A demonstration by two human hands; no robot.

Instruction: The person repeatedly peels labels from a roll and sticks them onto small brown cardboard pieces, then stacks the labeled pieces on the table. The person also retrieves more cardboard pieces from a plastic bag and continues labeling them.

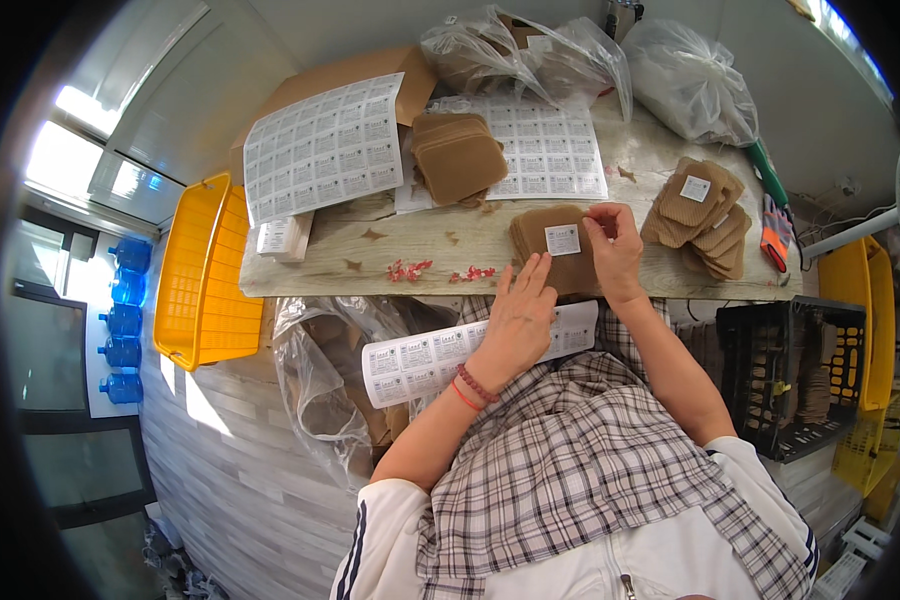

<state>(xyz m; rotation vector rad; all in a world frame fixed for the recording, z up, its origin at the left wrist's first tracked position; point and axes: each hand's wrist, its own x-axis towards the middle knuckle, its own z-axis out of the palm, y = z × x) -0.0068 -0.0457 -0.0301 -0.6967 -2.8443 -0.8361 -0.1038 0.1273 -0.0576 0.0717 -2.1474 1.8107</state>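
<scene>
In front of me, at the table's near edge, lies a stack of brown cardboard pieces (574, 270) with rounded corners. A white printed label (562, 240) sits on the top piece. My left hand (522, 318) rests with fingers stretched out against the stack's near left side, its fingertips just below the label. My right hand (615, 250) is closed in a pinch at the upper right corner of the top cardboard piece, right of the label. Below my left hand, a sheet of printed labels (420, 362) lies across my lap, partly hidden by that hand and forearm.
Another brown cardboard stack (460, 160) stands farther back between label sheets (325, 145). Labelled corrugated pieces (705, 215) pile up at right, near orange-grey gloves (774, 235). Plastic bags (685, 80) line the back. A yellow basket (202, 275) and black crate (790, 375) flank the table.
</scene>
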